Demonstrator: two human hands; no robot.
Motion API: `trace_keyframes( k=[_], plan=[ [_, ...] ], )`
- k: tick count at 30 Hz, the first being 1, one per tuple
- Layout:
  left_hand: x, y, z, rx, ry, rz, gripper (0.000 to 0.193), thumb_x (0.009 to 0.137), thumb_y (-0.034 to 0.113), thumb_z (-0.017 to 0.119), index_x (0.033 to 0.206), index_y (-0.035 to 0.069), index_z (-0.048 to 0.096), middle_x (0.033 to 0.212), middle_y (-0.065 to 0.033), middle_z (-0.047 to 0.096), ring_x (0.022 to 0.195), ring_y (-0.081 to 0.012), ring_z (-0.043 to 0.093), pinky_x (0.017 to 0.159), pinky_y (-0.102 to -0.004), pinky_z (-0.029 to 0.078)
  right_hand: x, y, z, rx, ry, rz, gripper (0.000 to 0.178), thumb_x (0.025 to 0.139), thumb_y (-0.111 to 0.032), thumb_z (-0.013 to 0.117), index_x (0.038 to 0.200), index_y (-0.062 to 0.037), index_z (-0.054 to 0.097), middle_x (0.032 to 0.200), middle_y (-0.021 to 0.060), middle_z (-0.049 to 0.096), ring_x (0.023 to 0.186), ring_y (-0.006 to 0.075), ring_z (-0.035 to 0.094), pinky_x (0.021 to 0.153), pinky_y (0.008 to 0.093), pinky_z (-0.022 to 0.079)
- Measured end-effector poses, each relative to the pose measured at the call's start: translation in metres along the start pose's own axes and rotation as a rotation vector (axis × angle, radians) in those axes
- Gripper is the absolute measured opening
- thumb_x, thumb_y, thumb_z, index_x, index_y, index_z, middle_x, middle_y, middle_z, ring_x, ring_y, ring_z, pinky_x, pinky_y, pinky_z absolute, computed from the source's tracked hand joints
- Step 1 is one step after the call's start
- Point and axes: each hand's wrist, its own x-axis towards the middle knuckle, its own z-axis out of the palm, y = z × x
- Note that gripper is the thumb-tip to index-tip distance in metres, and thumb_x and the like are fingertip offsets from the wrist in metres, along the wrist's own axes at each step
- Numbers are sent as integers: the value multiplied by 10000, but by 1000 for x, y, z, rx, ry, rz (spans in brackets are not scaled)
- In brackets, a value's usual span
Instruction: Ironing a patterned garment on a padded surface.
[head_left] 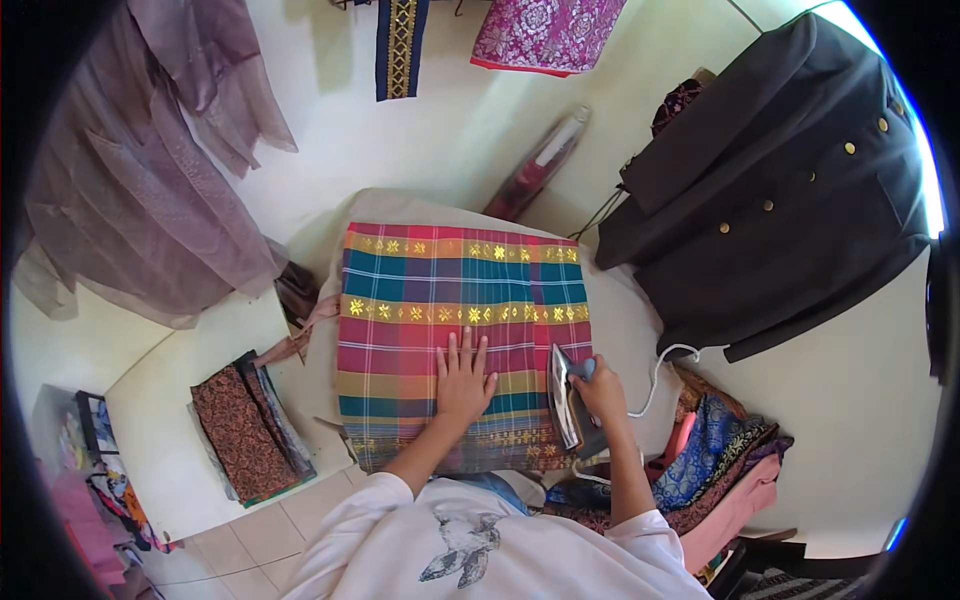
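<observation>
A plaid cloth (470,280) in red, teal, purple and ochre, with gold star-like motifs, lies flat on a beige-covered ironing board (620,300). My left hand (464,382) rests flat on its middle, fingers spread. In my right hand (600,392) is the handle of a clothes iron (566,400), gripped with closed fingers. The iron's metal soleplate edge shows along the cloth's right side, its tip pointing away from me; whether it presses on the cloth I cannot tell. A white cord (655,380) loops off to the right of the iron.
A dark jacket (770,200) with gold buttons hangs at right, a sheer mauve garment (150,180) at left. Folded patterned fabric (240,430) lies on a white surface left of the board. Piled fabrics (700,460) sit at my right. A wrapped fabric roll (540,165) leans behind the board.
</observation>
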Motion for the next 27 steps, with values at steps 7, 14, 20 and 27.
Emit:
trace_keyframes(
  k=[7,14,20,27],
  plan=[
    [9,16,2,138,-4,233,560,907,497,378,1427,322,268,1505,-172,110,1367,-411,132,1042,-636,103,-17,43,-32,102,93,196,513,727,-291,725,1058,36,508,843,285,615,844,450,590,688,484,465],
    [15,46,1,14,-223,452,538,908,546,342,1415,384,263,1513,-148,92,1368,-417,119,1036,-654,94,-15,73,-45,187,129,185,487,724,-269,742,1029,43,526,810,253,613,791,406,606,669,416,468],
    [3,44,12,-82,-250,526,586,895,559,356,1421,312,276,1510,-149,111,1359,-429,134,1042,-637,110,-4,34,-53,184,85,139,457,751,-275,706,1039,18,504,803,270,609,785,444,590,646,479,457],
    [-31,46,-8,153,-261,151,756,866,589,372,1405,64,301,1494,-185,138,1365,-418,117,1067,-581,130,41,-55,-10,152,85,-62,366,784,-249,667,1010,-21,493,766,254,611,745,437,592,623,510,457]
  ],
)
